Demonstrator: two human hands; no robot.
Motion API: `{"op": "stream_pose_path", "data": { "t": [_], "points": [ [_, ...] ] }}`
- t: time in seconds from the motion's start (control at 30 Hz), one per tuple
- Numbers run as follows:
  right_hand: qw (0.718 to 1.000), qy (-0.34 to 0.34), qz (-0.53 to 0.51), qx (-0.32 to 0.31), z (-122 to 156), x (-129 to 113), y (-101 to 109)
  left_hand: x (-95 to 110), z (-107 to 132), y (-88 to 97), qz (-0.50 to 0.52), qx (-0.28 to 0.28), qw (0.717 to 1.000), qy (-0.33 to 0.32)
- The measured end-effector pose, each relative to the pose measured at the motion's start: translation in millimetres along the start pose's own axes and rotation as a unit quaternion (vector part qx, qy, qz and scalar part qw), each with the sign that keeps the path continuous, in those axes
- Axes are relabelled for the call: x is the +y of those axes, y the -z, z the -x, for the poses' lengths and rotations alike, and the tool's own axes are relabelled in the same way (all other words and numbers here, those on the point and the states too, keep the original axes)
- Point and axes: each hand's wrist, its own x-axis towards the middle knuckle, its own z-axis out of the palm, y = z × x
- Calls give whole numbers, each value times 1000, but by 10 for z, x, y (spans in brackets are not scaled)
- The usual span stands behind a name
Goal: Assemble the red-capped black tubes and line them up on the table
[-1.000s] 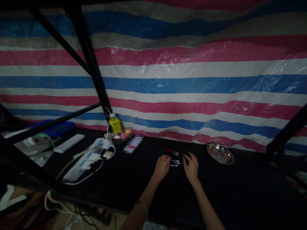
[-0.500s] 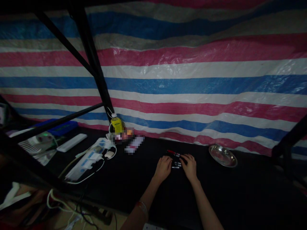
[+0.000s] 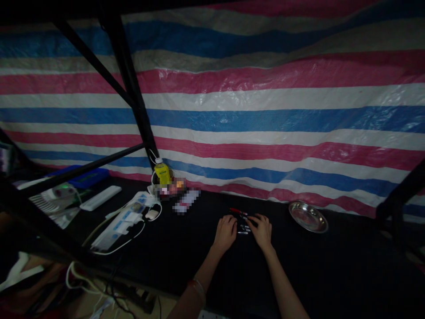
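Right hand (image 3: 262, 231) has neared the slim red pen (image 3: 235, 210), joining left hand (image 3: 226, 231) within reach. Either's grip, I cannot tell.

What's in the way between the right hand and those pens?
Nothing that I can see. The right hand has its fingertips right by the ends of the pens; it's too dark to tell if they touch. The left hand is on the other side, and the metal dish sits off to the right.
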Motion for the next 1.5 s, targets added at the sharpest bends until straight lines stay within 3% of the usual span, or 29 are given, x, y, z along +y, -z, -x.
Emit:
{"op": "stream_pose_path", "data": {
  "t": [0.33, 0.53, 0.6, 0.67, 0.73, 0.8, 0.9, 0.97, 1.1, 1.2, 1.37, 1.5],
  "points": [
    [997, -26, -62, 30, -18, -10, -16, -30, 3, -45, -1, 7, 1000, 3],
    [968, -14, -239, 68, -28, 50, -34, -62, 17, -79, -6, 59, 998, 13],
    [934, -43, -346, 80, -42, 54, -20, -61, 19, -79, -5, 83, 996, 21],
    [880, -97, -457, 84, -57, 49, -3, -59, 23, -77, -5, 107, 994, 25],
    [808, -165, -563, 55, -67, 42, 11, -56, 29, -76, -5, 130, 991, 25],
    [719, -230, -656, 7, -69, 35, 21, -56, 36, -76, -4, 152, 988, 22],
    [608, -275, -744, -42, -62, 24, 36, -55, 43, -74, 0, 172, 985, 16],
    [571, -271, -773, -59, -55, 15, 50, -53, 45, -72, 2, 178, 984, 12],
    [524, -276, -802, -79, -52, 8, 73, -49, 43, -70, 4, 182, 983, 8],
    [529, -289, -794, -82, -56, 14, 70, -49, 46, -70, 4, 182, 983, 5],
    [616, -296, -725, -81, -47, -10, 48, -56, 53, -73, 5, 172, 985, -12],
    [675, -274, -682, -69, -30, -71, 59, -68, 51, -78, 4, 113, 993, -23]
  ]
}}
